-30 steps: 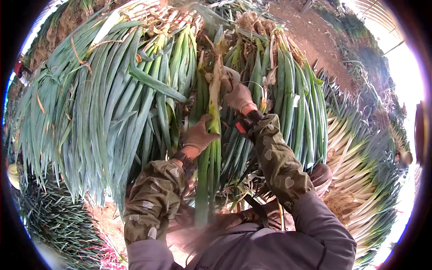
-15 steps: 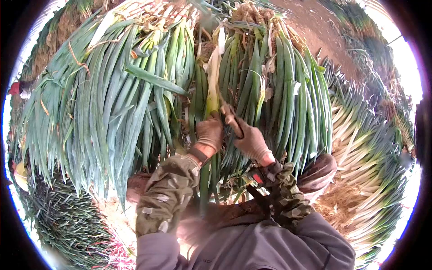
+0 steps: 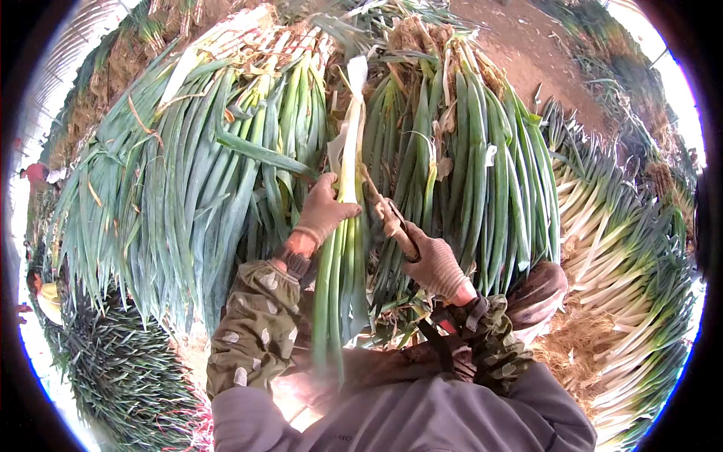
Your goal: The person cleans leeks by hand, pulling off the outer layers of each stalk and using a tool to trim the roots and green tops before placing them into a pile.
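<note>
My left hand (image 3: 325, 209), in a brown knit glove, grips a long green onion (image 3: 351, 162) from its left side, with the thumb across the stalk. The white end of the onion points away from me, and its green leaves hang toward my lap. In my gloved right hand (image 3: 435, 264) is a narrow brown tool (image 3: 391, 219) with a wrapped shaft. Its thin tip points up and left, close to the right side of the stalk. I cannot make out whether the tip touches the onion.
Large heaps of green onions lie to the left (image 3: 173, 188) and right (image 3: 489, 173), roots facing away. Further right is a row of onions (image 3: 610, 279) with white stalks. Dark green leaf tops (image 3: 120, 369) stand at lower left. Bare soil (image 3: 520, 45) shows behind.
My left hand has moved left and slightly away from me, and its grip has loosened into a thumb-and-fingers hold. My right hand and the tool have shifted slightly right and toward me.
</note>
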Motion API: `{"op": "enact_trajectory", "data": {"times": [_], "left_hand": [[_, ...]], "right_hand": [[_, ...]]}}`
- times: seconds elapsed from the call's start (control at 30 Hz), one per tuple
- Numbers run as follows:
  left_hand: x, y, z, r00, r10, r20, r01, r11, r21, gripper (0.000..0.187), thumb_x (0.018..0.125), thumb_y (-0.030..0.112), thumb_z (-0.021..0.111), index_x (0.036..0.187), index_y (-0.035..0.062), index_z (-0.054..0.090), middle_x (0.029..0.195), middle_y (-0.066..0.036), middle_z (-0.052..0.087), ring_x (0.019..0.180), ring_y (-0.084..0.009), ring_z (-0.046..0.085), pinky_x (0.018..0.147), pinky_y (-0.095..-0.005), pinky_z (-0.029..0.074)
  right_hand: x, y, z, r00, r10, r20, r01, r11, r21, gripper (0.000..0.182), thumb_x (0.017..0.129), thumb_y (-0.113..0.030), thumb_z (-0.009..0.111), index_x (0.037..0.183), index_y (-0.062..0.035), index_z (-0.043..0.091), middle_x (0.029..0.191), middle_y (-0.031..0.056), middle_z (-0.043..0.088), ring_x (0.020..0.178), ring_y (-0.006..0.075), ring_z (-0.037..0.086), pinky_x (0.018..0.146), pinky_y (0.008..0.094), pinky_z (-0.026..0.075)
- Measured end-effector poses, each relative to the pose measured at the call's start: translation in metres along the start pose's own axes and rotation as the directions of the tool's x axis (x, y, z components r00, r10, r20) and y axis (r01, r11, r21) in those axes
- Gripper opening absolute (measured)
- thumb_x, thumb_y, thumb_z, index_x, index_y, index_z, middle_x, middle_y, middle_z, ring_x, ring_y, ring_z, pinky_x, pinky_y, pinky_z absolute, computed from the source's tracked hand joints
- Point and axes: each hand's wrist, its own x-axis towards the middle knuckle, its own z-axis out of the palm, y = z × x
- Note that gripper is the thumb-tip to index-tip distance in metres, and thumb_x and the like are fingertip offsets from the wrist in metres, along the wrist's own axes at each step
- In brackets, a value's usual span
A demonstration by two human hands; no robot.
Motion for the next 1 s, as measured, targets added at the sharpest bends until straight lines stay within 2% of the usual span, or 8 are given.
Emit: {"op": "enact_trajectory", "data": {"times": [0.1,0.23,0.47,0.57,0.7,0.77,0.87,1.0], "left_hand": [[-0.023,0.041,-0.008,0.996,-0.02,0.083,0.037,0.977,-0.211,0.076,0.074,0.002,0.079,0.138,-0.0101,0.038,0.109,-0.018,0.067,0.094,-0.0217,0.067,0.081,-0.0307,0.056],[-0.03,0.096,-0.033,0.991,0.084,0.1,-0.07,0.987,-0.142,0.068,0.075,0.001,0.077,0.135,-0.0026,0.044,0.109,-0.014,0.066,0.093,-0.0188,0.066,0.081,-0.03,0.058],[0.046,0.17,-0.131,0.853,0.442,-0.278,-0.464,0.886,-0.013,0.066,0.081,0.002,0.077,0.141,0.0,0.05,0.112,-0.013,0.067,0.097,-0.0169,0.067,0.082,-0.0287,0.057],[0.08,0.184,-0.155,0.766,0.534,-0.357,-0.496,0.845,0.201,0.069,0.082,0.002,0.076,0.146,0.0001,0.048,0.11,-0.013,0.07,0.097,-0.0154,0.066,0.083,-0.0276,0.056],[0.092,0.144,-0.145,0.897,0.422,-0.133,-0.367,0.877,0.311,0.071,0.076,0.0,0.077,0.143,0.0005,0.052,0.119,-0.011,0.07,0.098,-0.0179,0.067,0.088,-0.0295,0.055],[0.107,0.054,-0.129,0.9,0.43,-0.077,-0.315,0.762,0.566,0.08,0.071,0.006,0.079,0.145,0.0031,0.05,0.114,-0.015,0.072,0.097,-0.0236,0.07,0.087,-0.034,0.057],[0.057,0.046,-0.051,0.985,-0.086,-0.146,0.169,0.594,0.787,0.078,0.08,0.008,0.071,0.152,0.0131,0.042,0.089,-0.016,0.07,0.08,-0.0256,0.072,0.069,-0.0373,0.06],[0.069,0.039,0.004,0.96,-0.249,0.127,-0.164,-0.132,0.978,0.038,0.09,0.018,0.07,0.127,0.0109,0.063,0.086,-0.009,0.064,0.082,-0.0229,0.07,0.069,-0.0381,0.059]], "right_hand": [[0.018,0.004,0.003,0.999,-0.021,-0.05,0.021,1.0,0.0,0.06,0.077,-0.014,0.067,0.135,-0.0087,0.05,0.092,0.0283,0.067,0.09,0.0461,0.065,0.077,0.0534,0.052],[0.065,0.016,-0.003,0.984,-0.017,-0.178,0.019,1.0,0.013,0.068,0.073,-0.012,0.069,0.138,-0.0049,0.051,0.09,0.0283,0.066,0.087,0.0446,0.067,0.073,0.0453,0.053],[0.052,0.01,-0.039,0.97,0.114,-0.216,-0.062,0.97,0.236,0.069,0.074,-0.007,0.072,0.14,-0.0018,0.051,0.092,0.0191,0.066,0.084,0.021,0.066,0.083,0.0322,0.053],[0.041,0.029,-0.032,0.957,0.052,-0.287,0.011,0.977,0.214,0.071,0.074,-0.01,0.071,0.141,-0.0046,0.049,0.095,0.0275,0.067,0.092,0.0427,0.068,0.079,0.0402,0.054],[0.032,0.033,-0.03,0.967,0.061,-0.246,0.005,0.966,0.258,0.071,0.075,-0.01,0.072,0.142,-0.0038,0.049,0.096,0.0275,0.067,0.093,0.0414,0.069,0.079,0.039,0.055],[0.03,0.034,-0.028,0.972,0.07,-0.224,-0.002,0.957,0.29,0.073,0.075,-0.012,0.072,0.143,-0.0038,0.047,0.096,0.0282,0.067,0.093,0.0425,0.068,0.08,0.0402,0.055],[0.029,0.034,-0.029,0.975,0.065,-0.215,0.0,0.958,0.288,0.073,0.075,-0.013,0.072,0.143,-0.0045,0.047,0.095,0.029,0.066,0.091,0.0439,0.067,0.078,0.042,0.055],[0.023,0.042,-0.038,0.973,0.0,-0.229,0.058,0.967,0.248,0.073,0.076,-0.011,0.071,0.144,-0.0063,0.045,0.09,0.029,0.065,0.086,0.045,0.067,0.074,0.0436,0.054]]}}
